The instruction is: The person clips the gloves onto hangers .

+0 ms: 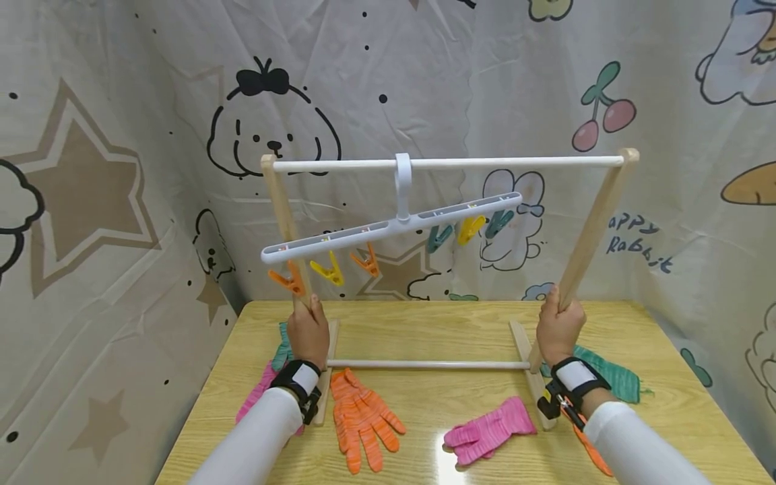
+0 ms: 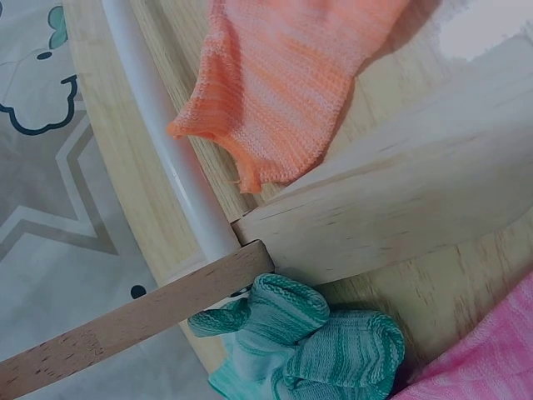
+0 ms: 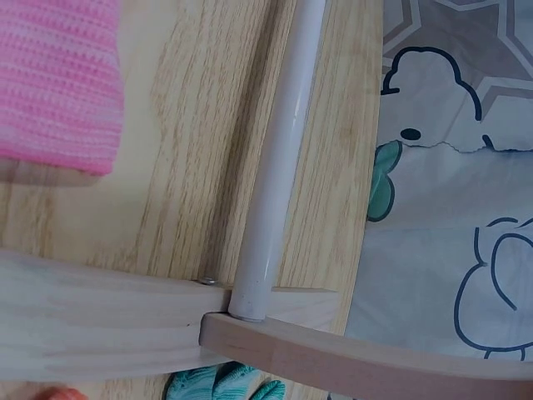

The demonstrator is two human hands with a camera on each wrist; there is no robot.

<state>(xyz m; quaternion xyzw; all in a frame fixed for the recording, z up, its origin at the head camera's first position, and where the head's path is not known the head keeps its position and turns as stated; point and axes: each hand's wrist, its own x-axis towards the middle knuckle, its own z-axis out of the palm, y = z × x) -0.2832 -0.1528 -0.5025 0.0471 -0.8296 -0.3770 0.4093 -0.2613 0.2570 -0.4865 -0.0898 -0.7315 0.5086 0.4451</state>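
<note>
A small wooden drying rack [image 1: 591,229] stands on the table, with a white top rod [image 1: 448,163] and a white lower rod [image 1: 424,364]. A white clip hanger [image 1: 394,225] hangs tilted from the top rod, carrying orange, yellow and teal pegs. My left hand [image 1: 308,331] grips the left upright [image 1: 281,215] low down. My right hand [image 1: 559,325] grips the right upright just above its foot. The left wrist view shows the lower rod [image 2: 166,142] meeting the upright [image 2: 133,321] and the foot [image 2: 400,208]; the right wrist view shows that rod [image 3: 275,167] at its own joint. Neither wrist view shows a hand.
Knitted gloves lie around the rack's feet: an orange one [image 1: 360,417], a pink one [image 1: 488,431], a green one [image 1: 606,377] at the right, and pink [image 1: 261,391] and green [image 2: 308,342] ones by the left foot. Patterned cloth walls the table [image 1: 424,330] on three sides.
</note>
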